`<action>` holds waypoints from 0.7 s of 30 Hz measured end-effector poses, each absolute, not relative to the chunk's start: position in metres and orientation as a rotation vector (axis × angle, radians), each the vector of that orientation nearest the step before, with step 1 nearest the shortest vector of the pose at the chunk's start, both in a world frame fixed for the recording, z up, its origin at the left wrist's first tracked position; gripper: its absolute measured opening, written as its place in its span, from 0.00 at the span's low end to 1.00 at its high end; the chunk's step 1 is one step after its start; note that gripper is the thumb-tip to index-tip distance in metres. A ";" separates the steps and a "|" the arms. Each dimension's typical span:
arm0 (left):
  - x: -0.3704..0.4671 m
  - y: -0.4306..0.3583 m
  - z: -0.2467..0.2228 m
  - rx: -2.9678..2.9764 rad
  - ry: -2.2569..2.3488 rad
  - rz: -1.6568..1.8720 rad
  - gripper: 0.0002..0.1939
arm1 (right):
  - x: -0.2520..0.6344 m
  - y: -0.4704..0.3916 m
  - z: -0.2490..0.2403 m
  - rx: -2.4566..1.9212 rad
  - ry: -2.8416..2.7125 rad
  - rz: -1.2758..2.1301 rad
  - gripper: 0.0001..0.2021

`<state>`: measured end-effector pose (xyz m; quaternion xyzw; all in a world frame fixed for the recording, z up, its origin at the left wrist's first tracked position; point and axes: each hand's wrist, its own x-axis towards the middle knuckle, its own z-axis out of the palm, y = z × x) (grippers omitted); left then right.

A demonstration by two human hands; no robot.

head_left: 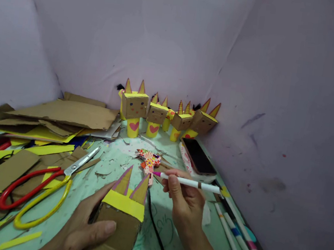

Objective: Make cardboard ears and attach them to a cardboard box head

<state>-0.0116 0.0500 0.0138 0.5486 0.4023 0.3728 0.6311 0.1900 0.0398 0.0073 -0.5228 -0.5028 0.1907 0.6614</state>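
Note:
My left hand (89, 221) is wrapped round a brown cardboard box head (119, 229), its thumb lying on the front face. The box has a yellow strip (124, 204) along its top and two pointed ears (123, 181) edged in purple. Pinched in my right hand (184, 201) is a white marker (191, 183), its pink tip pointing left, close to the right ear. Just behind the ears lies a floral-patterned glue gun (150, 159), with a black cable (156, 226) running toward the front edge.
Several cardboard cat figures (134, 106) stand at the back. Red-and-yellow scissors (68, 175) lie left, beside stacked cardboard (64, 113) and yellow scraps. A phone (198, 157) rests at the back right, with several markers (244, 241) along the right edge. Pale walls enclose the green table (84, 190).

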 end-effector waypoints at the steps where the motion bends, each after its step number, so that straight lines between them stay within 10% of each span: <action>1: -0.012 0.050 0.014 1.264 0.926 0.857 0.42 | 0.190 0.040 0.008 -1.178 -1.146 0.436 0.08; 21: -0.013 0.052 0.015 1.266 0.969 0.806 0.46 | 0.190 0.038 0.013 -1.170 -1.138 0.530 0.10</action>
